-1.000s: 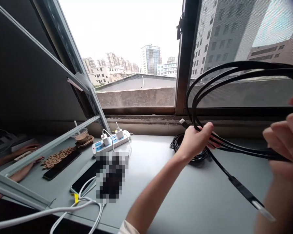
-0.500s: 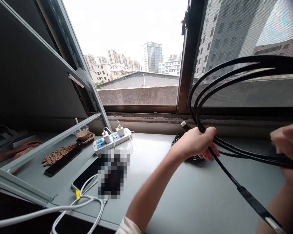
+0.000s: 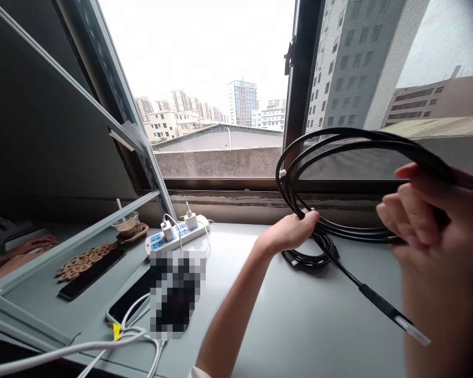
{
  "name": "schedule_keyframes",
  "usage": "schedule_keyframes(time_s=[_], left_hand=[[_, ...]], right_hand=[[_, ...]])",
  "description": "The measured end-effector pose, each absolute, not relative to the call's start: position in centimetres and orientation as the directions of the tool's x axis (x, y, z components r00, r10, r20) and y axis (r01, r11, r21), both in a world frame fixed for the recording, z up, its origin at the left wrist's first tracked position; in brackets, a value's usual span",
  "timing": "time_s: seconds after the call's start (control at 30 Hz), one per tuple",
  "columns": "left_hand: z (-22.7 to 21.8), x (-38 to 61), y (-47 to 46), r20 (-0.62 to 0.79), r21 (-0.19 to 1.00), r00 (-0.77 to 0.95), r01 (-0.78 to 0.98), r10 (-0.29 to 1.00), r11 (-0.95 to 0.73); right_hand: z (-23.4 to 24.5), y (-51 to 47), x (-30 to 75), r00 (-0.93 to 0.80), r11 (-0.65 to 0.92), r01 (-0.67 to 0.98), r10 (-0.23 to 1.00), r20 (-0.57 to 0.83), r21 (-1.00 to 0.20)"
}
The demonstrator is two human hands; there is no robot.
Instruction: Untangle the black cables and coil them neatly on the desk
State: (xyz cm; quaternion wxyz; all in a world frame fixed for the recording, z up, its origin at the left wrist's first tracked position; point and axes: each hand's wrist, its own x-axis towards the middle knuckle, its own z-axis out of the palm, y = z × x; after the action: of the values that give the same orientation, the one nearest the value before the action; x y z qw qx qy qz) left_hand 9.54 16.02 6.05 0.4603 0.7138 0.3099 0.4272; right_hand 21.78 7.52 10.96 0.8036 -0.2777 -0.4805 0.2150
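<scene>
A black cable [image 3: 350, 137] is gathered in several loose loops and held up above the desk between my two hands. My left hand [image 3: 289, 232] is closed around the near side of the loops, thumb on top. One end hangs down to the right from it, with a thick black connector [image 3: 378, 302] tipped by a white cap [image 3: 413, 332]. On the right, my right hand [image 3: 437, 210] is closed with bent fingers on the far side of the loops. Behind my left hand, a second coiled black cable [image 3: 313, 260] lies on the desk.
A white power strip [image 3: 177, 235] with two plugged-in chargers stands left of my arm. Nearby lie phones [image 3: 92, 274], white cords [image 3: 63, 354], a wooden bead mat [image 3: 84, 260] and a drink cup [image 3: 128, 224]. A metal frame [image 3: 79, 228] crosses the left side; another person's hand [image 3: 33, 247] is beyond it.
The cable loops have come lower and further into view. My right hand has moved in from the right edge. My left hand has shifted slightly left, still gripping the loops; the view has tilted slightly.
</scene>
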Motion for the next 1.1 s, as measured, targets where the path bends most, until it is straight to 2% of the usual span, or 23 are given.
schedule_keyframes(time_s=[0.1, 0.3, 0.53, 0.67, 0.73, 0.8, 0.83, 0.9, 0.93, 1.0, 1.1], left_hand=[[6.5, 9.3, 15.8, 0.304, 0.893, 0.510, 0.143, 0.805, -0.427], [7.2, 9.4, 15.3, 0.298, 0.884, 0.505, 0.173, 0.810, -0.434], [8.4, 9.7, 14.6, 0.424, 0.901, 0.430, -0.106, 0.797, -0.422], [8.7, 9.7, 14.4, 0.507, 0.854, 0.375, -0.339, 0.776, -0.395], [8.9, 9.4, 14.4, 0.536, 0.825, 0.336, -0.403, 0.774, -0.397], [9.1, 9.0, 14.3, 0.553, 0.807, 0.304, -0.427, 0.776, -0.407], [9.2, 8.8, 14.2, 0.557, 0.804, 0.300, -0.427, 0.774, -0.413], [9.4, 8.3, 13.9, 0.562, 0.804, 0.301, -0.418, 0.771, -0.423], [9.6, 8.1, 13.8, 0.564, 0.804, 0.298, -0.411, 0.770, -0.429], [9.8, 7.9, 13.4, 0.566, 0.804, 0.281, -0.394, 0.775, -0.445], [9.9, 8.1, 12.8, 0.561, 0.812, 0.265, -0.361, 0.784, -0.458]], right_hand=[[11.3, 8.4, 22.9, 0.396, 0.710, -0.193, 0.688, 0.608, -0.677], [11.2, 9.2, 24.3, 0.260, 0.584, -0.288, 0.810, 0.525, -0.759], [11.2, 10.6, 25.0, 0.167, 0.452, -0.403, 0.891, 0.422, -0.796], [11.2, 11.0, 24.6, 0.210, 0.458, -0.387, 0.889, 0.407, -0.800], [11.0, 11.1, 24.4, 0.325, 0.554, -0.248, 0.820, 0.471, -0.795], [10.7, 11.2, 24.4, 0.466, 0.675, 0.058, 0.634, 0.618, -0.736], [10.6, 11.2, 24.5, 0.494, 0.704, 0.244, 0.502, 0.710, -0.667], [10.4, 11.3, 24.6, 0.419, 0.696, 0.539, 0.266, 0.868, -0.474], [10.3, 11.4, 24.7, 0.357, 0.687, 0.618, 0.187, 0.915, -0.382], [10.2, 11.2, 24.6, 0.257, 0.698, 0.665, 0.121, 0.959, -0.266], [10.2, 10.7, 24.3, 0.223, 0.696, 0.680, 0.106, 0.969, -0.233]])
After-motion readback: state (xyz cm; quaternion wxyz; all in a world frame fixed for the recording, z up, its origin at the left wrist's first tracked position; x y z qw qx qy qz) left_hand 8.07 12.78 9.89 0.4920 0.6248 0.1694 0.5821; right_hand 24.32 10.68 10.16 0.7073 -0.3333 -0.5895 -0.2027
